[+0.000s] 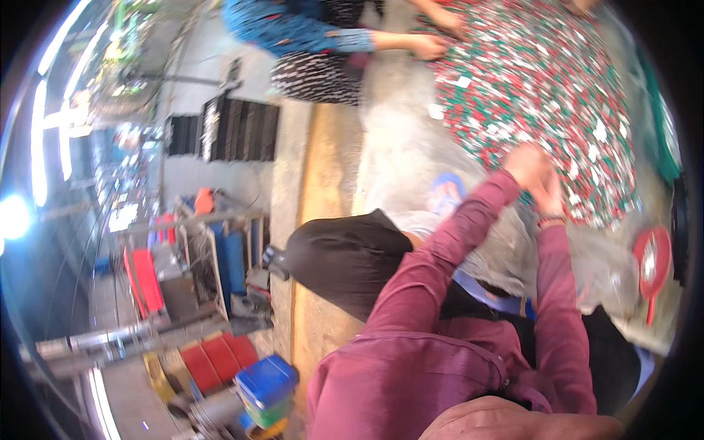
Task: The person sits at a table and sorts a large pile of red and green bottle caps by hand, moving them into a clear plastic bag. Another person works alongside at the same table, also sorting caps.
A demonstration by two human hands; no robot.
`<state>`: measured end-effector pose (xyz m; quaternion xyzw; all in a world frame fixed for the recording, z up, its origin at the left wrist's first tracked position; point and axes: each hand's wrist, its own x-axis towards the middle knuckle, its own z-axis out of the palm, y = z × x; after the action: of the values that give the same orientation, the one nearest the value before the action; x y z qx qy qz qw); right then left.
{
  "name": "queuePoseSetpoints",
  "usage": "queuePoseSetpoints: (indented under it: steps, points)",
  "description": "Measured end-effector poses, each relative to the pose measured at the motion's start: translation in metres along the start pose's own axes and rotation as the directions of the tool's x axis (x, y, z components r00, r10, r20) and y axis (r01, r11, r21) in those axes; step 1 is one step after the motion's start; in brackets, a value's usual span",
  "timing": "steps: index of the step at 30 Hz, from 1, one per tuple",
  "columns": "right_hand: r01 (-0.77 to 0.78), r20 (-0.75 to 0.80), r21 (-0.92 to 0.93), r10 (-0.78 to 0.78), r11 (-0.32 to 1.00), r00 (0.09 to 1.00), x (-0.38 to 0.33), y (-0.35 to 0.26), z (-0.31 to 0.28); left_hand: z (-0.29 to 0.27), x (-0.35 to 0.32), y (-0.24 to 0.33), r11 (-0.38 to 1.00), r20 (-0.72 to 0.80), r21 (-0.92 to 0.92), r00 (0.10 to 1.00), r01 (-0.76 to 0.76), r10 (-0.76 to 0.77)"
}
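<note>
A broad heap of small red, green and white pieces [543,81] lies on a clear plastic sheet [400,147]. At its near edge my left hand [526,164] and my right hand [547,193] come together, almost touching. Both have their fingers bent inward and closed. Whatever sits between the fingertips is too small and blurred to make out. My right wrist wears a bracelet [551,220]. Across the heap's left side, a co-worker's hand [429,48] in a blue sleeve reaches to the pieces, with a second hand [451,26] beyond it.
Near my left forearm is a blue slipper [446,192] on a foot. A red round-headed tool with a handle [653,264] lies at the right. Leftward, past a tan ledge [323,191], stand black crates [242,128] and a blue-lidded container [265,381]. Another hand [581,6] shows at the far edge.
</note>
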<state>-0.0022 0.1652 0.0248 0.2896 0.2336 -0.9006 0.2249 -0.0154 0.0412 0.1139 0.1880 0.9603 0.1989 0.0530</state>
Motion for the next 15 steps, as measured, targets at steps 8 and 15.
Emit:
queuePoseSetpoints:
  steps: [8,15]
  points:
    - [-0.2,0.521,0.13,0.105,0.971,0.847,0.015,-0.064,0.012,-0.022,0.007,-0.164,0.76,-0.434,-0.482,0.634,0.437,-0.64]
    - [0.107,0.12,0.047,-0.112,0.993,0.987,-0.024,-0.09,-0.019,0.076,-0.037,-0.275,0.743,-0.219,0.087,0.74,0.664,-0.636]
